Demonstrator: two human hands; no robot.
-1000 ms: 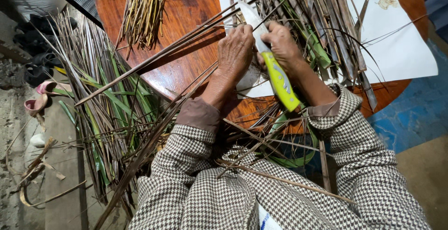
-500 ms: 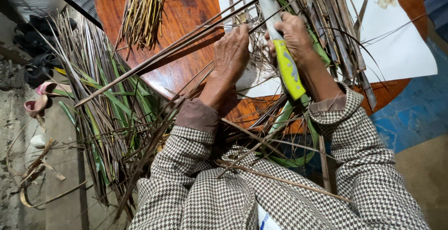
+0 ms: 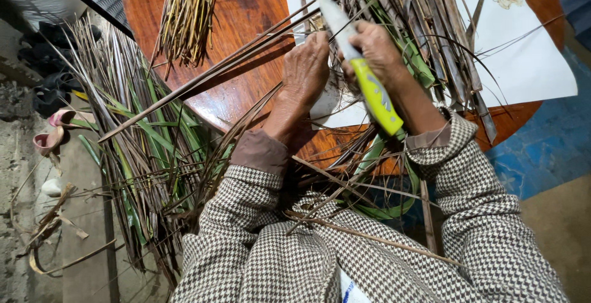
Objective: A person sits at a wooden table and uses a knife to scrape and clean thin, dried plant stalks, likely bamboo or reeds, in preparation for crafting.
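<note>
My right hand (image 3: 377,54) grips a knife with a yellow-green handle (image 3: 377,95), its pale blade (image 3: 335,20) pointing away from me. My left hand (image 3: 306,69) presses on long dry palm-leaf strips (image 3: 215,72) that run diagonally across the round wooden table (image 3: 246,7). The blade lies against those strips, just right of my left fingers. Both sleeves are a brown-and-white houndstooth weave.
A bundle of thin yellowish sticks (image 3: 184,14) lies on the table's far left. A heap of dry and green leaves (image 3: 141,149) hangs off the table to the left; more leaves (image 3: 425,26) pile at the right over a white sheet (image 3: 523,63). Sandals (image 3: 52,134) lie on the ground.
My right hand has pushed the knife away from me along the strips, the blade now reaching further up. My left hand has stayed on the strips.
</note>
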